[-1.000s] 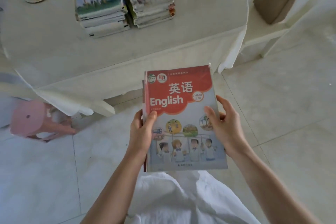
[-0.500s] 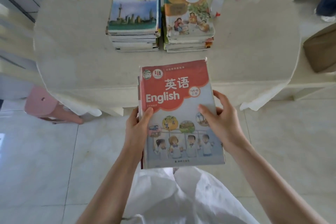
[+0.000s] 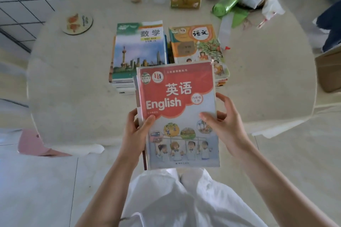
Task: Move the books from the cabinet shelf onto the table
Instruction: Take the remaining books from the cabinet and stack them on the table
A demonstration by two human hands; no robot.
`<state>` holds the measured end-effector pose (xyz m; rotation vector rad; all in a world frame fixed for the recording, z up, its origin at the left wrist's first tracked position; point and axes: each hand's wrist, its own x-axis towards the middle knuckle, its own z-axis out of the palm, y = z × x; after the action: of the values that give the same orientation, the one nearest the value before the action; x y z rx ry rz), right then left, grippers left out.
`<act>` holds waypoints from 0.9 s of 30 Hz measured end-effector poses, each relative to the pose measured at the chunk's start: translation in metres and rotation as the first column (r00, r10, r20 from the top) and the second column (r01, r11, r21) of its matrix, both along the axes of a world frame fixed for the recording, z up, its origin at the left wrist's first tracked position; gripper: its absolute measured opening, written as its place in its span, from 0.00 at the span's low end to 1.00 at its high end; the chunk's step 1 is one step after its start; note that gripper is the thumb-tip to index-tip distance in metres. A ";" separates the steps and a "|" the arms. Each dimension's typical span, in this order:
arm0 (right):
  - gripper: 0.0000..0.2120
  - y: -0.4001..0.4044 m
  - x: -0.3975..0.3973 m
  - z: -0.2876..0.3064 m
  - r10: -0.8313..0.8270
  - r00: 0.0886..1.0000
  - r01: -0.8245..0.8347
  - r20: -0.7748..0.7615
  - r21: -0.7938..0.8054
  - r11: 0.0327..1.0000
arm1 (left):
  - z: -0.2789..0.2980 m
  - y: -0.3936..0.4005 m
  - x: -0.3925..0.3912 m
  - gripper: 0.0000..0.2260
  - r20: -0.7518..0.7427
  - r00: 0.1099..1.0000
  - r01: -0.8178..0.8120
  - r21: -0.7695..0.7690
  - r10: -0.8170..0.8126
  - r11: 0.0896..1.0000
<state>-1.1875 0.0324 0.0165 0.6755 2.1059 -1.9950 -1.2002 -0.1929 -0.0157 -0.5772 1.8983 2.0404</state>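
A: Red-covered English textbook bundle (image 3: pixel 178 116), held above the table's (image 3: pixel 77 83) near edge, just short of the maths stack (image 3: pixel 138 55); left hand (image 3: pixel 135 132) and right hand (image 3: pixel 224 125) clasp its sides

B: Risk? Lower volumes, hidden beneath, might slide out if the bundle tilts

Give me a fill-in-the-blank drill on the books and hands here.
1. Both hands hold the book titled ____.
2. ____ stacks of books already lie on the table.
3. The left hand grips the held book's ____ edge.

Missing words: English; Two; left
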 end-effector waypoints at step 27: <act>0.21 0.055 -0.072 -0.052 0.161 0.986 -0.130 -0.054 0.366 0.922 | -0.035 0.014 -0.079 0.29 -0.209 0.956 0.110 -0.398 -0.207 0.911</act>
<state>-1.2592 0.0876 -0.0352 0.4734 2.5231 -1.5987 -1.2794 -0.1788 -0.0507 -0.2432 2.4299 1.7113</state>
